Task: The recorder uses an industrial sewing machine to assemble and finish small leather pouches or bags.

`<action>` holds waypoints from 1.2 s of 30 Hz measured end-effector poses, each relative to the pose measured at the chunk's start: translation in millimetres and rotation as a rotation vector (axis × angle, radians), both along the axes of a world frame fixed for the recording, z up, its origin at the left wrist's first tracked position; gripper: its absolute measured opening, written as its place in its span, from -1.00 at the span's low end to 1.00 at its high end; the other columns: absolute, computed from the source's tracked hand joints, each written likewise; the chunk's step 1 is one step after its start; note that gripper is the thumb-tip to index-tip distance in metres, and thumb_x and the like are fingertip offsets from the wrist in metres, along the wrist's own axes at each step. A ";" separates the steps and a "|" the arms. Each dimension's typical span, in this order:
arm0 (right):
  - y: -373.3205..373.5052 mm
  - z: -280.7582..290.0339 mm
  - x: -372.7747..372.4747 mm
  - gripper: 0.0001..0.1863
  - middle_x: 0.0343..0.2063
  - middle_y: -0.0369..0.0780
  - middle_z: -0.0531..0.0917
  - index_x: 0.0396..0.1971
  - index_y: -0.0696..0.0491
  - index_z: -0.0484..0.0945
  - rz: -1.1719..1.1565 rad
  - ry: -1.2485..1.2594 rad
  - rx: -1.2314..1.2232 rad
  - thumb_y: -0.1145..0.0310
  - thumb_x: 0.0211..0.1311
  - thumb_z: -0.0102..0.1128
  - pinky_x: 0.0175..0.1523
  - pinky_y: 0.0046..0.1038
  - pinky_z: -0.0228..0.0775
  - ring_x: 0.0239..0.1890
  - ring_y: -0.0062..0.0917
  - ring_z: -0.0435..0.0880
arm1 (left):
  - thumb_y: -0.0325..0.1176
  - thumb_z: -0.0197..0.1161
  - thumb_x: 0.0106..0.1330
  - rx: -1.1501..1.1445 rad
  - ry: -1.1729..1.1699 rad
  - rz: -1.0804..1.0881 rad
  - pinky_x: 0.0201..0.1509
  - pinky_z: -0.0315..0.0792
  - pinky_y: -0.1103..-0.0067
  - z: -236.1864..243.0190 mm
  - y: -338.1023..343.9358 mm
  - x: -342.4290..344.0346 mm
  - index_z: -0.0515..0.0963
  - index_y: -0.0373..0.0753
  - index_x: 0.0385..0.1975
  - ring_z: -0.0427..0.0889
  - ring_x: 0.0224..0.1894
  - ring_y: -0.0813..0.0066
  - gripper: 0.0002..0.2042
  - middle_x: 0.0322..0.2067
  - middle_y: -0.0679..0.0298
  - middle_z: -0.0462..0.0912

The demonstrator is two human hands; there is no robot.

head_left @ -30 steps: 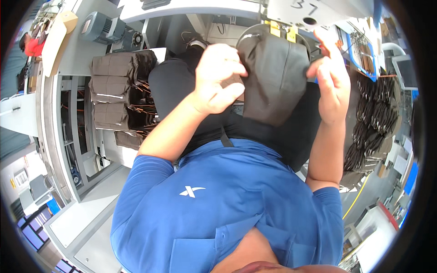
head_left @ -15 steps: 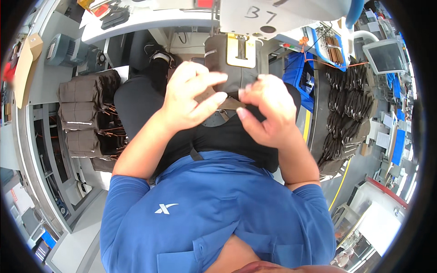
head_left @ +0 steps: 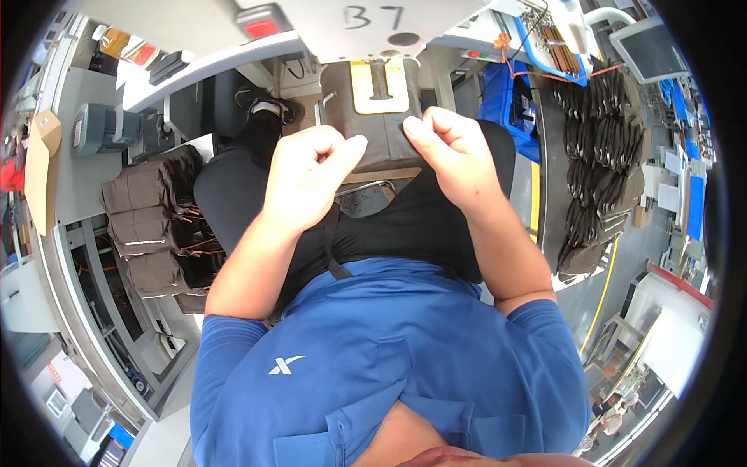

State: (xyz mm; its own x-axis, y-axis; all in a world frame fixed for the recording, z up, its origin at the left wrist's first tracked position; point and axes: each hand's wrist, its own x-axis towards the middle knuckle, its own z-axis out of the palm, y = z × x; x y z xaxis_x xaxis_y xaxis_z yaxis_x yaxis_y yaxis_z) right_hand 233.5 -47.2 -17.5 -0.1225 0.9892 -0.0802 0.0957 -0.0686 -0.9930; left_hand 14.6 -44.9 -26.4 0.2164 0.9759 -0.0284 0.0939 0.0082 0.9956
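Grey floor (head_left: 562,311) with a yellow line (head_left: 597,300) shows at the right of the frame, bending with the lens. Across the upper left runs the pale edge of a bench (head_left: 210,71), with a small black object (head_left: 168,68) on it; a grey motor (head_left: 96,128) stands below. White machine casing (head_left: 350,33) fills the top centre.

Just under that casing, at the upper centre, sits the dark brown fabric piece (head_left: 383,148), with a yellow U-shaped plate (head_left: 360,92) lying against its upper part. Left grip (head_left: 305,183) is at the fabric's left side, fingers curled and thumb tip over its near face. Right grip (head_left: 459,159) is at the right side, thumb pointing inward over the edge, fingers bent under. Whether either one actually pinches the cloth cannot be told, as the fingertips are hidden.

Folded dark pieces (head_left: 144,214) lie stacked at the left of the frame; more dark bundles (head_left: 595,156) line the right. Near these, toward the upper right, are a blue bin (head_left: 498,97) and a monitor (head_left: 652,48).
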 end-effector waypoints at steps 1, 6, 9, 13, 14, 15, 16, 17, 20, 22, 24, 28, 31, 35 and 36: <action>0.4 1.6 -0.9 -0.56 -0.70 -0.49 0.34 -0.66 0.05 0.38 -0.011 0.004 -0.004 0.21 0.40 0.27 -0.51 -0.60 0.06 -0.58 -0.82 0.19 | -0.40 0.37 0.32 -0.004 0.004 -0.011 -0.54 0.12 0.60 -2.0 0.7 -0.8 0.42 -0.30 -0.70 0.22 -0.60 0.74 -0.64 -0.72 0.45 0.31; 6.0 -0.1 -0.2 -0.55 -0.70 -0.49 0.34 -0.69 0.04 0.36 0.043 0.089 0.013 0.23 0.40 0.26 -0.51 -0.59 0.05 -0.59 -0.82 0.20 | -0.48 0.33 0.33 -0.048 -0.248 -0.028 -0.53 0.07 0.65 -10.1 3.8 -2.1 0.41 -0.24 -0.70 0.20 -0.58 0.81 -0.66 -0.67 0.54 0.34; 7.7 -3.6 -0.6 -0.56 -0.71 -0.46 0.39 -0.68 0.07 0.40 0.005 0.046 0.006 0.22 0.37 0.29 -0.51 -0.59 0.10 -0.59 -0.81 0.25 | -0.50 0.33 0.32 -0.074 -0.267 -0.038 -0.53 0.07 0.65 -15.0 4.5 -4.3 0.38 -0.23 -0.71 0.21 -0.58 0.81 -0.65 -0.66 0.53 0.35; 28.8 0.4 5.3 -0.57 -0.72 -0.41 0.44 -0.66 0.10 0.46 -0.089 -0.149 0.057 0.15 0.29 0.35 -0.50 -0.58 0.18 -0.62 -0.78 0.28 | -0.51 0.34 0.30 -0.017 -0.217 -0.056 -0.54 0.06 0.65 -15.7 6.2 -2.3 0.37 -0.22 -0.72 0.19 -0.59 0.80 -0.64 -0.69 0.52 0.32; 33.1 -3.7 6.8 -0.61 -0.71 -0.41 0.46 -0.60 0.10 0.48 -0.128 -0.136 0.087 0.17 0.27 0.36 -0.50 -0.57 0.19 -0.62 -0.78 0.28 | -0.51 0.34 0.30 -0.013 -0.208 -0.060 -0.54 0.06 0.65 -14.7 5.7 -2.4 0.37 -0.22 -0.72 0.19 -0.59 0.80 -0.64 -0.69 0.52 0.32; 39.2 -6.5 11.2 -0.65 -0.70 -0.42 0.47 -0.56 0.10 0.49 -0.161 -0.160 0.143 0.19 0.26 0.37 -0.50 -0.58 0.20 -0.62 -0.78 0.30 | -0.51 0.34 0.30 -0.003 -0.194 -0.065 -0.54 0.05 0.65 -14.4 5.8 -2.5 0.37 -0.22 -0.72 0.19 -0.59 0.80 -0.64 -0.69 0.52 0.31; 43.8 -6.2 14.3 -0.68 -0.69 -0.42 0.47 -0.52 0.10 0.49 -0.194 -0.186 0.199 0.20 0.25 0.38 -0.50 -0.58 0.21 -0.62 -0.79 0.32 | -0.51 0.34 0.30 0.007 -0.180 -0.071 -0.54 0.05 0.65 -13.1 6.0 -3.4 0.37 -0.22 -0.72 0.19 -0.59 0.80 -0.64 -0.70 0.52 0.30; 46.5 -2.3 17.3 -0.75 -0.57 -0.37 0.55 -0.41 0.11 0.54 -0.196 -0.271 0.183 0.26 0.27 0.36 -0.36 -0.55 0.35 -0.51 -0.75 0.44 | -0.50 0.39 0.24 -0.008 -0.092 -0.073 -0.52 0.11 0.66 -10.0 6.0 -7.4 0.37 -0.22 -0.72 0.23 -0.59 0.77 -0.66 -0.68 0.48 0.35; 65.5 -12.5 16.8 -0.78 -0.39 -0.31 0.60 -0.32 0.13 0.58 -0.161 -0.025 0.267 0.27 0.31 0.33 -0.14 -0.50 0.42 -0.34 -0.66 0.52 | -0.59 0.33 0.23 0.165 0.152 -0.072 -0.41 0.21 0.66 9.7 7.6 -5.9 0.36 -0.21 -0.65 0.30 -0.48 0.76 -0.70 -0.52 0.41 0.46; 72.5 -7.2 13.9 -0.77 -0.27 -0.27 0.59 -0.26 0.15 0.60 -0.123 0.003 0.201 0.27 0.34 0.30 0.00 -0.46 0.42 -0.23 -0.58 0.53 | -0.57 0.39 0.13 0.218 0.122 -0.014 -0.37 0.28 0.64 14.7 12.2 -3.5 0.47 -0.25 -0.55 0.35 -0.45 0.71 -0.82 -0.46 0.37 0.49; 80.6 -6.1 13.0 -0.75 -0.30 -0.27 0.57 -0.27 0.14 0.59 0.008 -0.202 0.218 0.24 0.35 0.30 -0.03 -0.47 0.42 -0.24 -0.57 0.53 | -0.53 0.43 0.03 0.647 0.371 0.044 -0.31 0.36 0.61 29.7 14.8 4.6 0.62 -0.30 -0.34 0.41 -0.40 0.58 -0.81 -0.42 0.31 0.51; 83.4 -3.8 14.6 -0.72 -0.32 -0.23 0.55 -0.28 0.16 0.57 0.046 -0.112 0.110 0.20 0.36 0.27 -0.07 -0.46 0.40 -0.25 -0.55 0.51 | -0.34 0.50 -0.03 0.784 0.689 -0.022 -0.12 0.39 0.39 41.8 21.7 15.8 0.70 -0.21 -0.07 0.44 -0.27 0.25 -0.57 -0.38 0.24 0.48; 83.1 -10.6 12.0 -0.72 -0.38 -0.23 0.53 -0.31 0.17 0.56 0.014 -0.179 0.325 0.22 0.36 0.24 -0.09 -0.44 0.38 -0.28 -0.56 0.48 | -0.25 0.51 -0.02 0.803 0.783 0.000 -0.05 0.35 0.37 41.6 20.2 16.0 0.71 -0.16 -0.07 0.42 -0.21 0.26 -0.56 -0.35 0.24 0.46; 74.1 4.7 5.6 -0.74 -0.36 -0.25 0.61 -0.29 0.20 0.60 0.031 0.061 0.194 0.27 0.39 0.18 -0.05 -0.46 0.39 -0.26 -0.60 0.51 | -0.10 0.51 0.00 0.838 0.867 -0.007 0.02 0.30 0.31 48.4 19.7 17.0 0.70 -0.15 -0.01 0.42 -0.17 0.23 -0.48 -0.30 0.24 0.47; 73.5 7.0 3.5 -0.74 -0.32 -0.25 0.64 -0.26 0.21 0.62 0.008 0.156 0.239 0.27 0.41 0.16 -0.04 -0.46 0.40 -0.24 -0.62 0.52 | -0.10 0.51 0.00 0.843 0.868 -0.004 0.02 0.30 0.31 49.1 21.0 18.6 0.70 -0.15 -0.01 0.42 -0.17 0.23 -0.48 -0.30 0.24 0.47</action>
